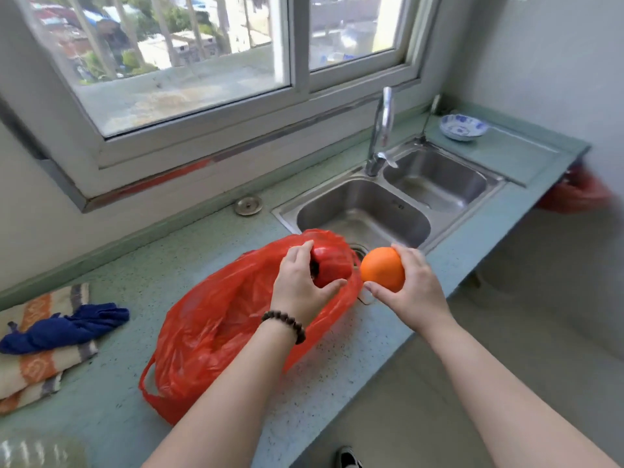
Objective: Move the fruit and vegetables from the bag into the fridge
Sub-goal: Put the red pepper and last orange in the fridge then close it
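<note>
Red pepper (pixel 330 266) sits gripped in the curled fingers (pixel 305 249) of the left hand (pixel 300 285), just above the mouth of the red bag (pixel 216 329). Beside it, the right hand (pixel 413 288) clasps an orange (pixel 382 269). Bag lies on the green bench (pixel 101 400), touching the sink (pixel 361 214) rim.

No writing, label, brand or number can be read anywhere. A small dark mark on the sink (pixel 398 207) wall is too blurred to make out.
</note>
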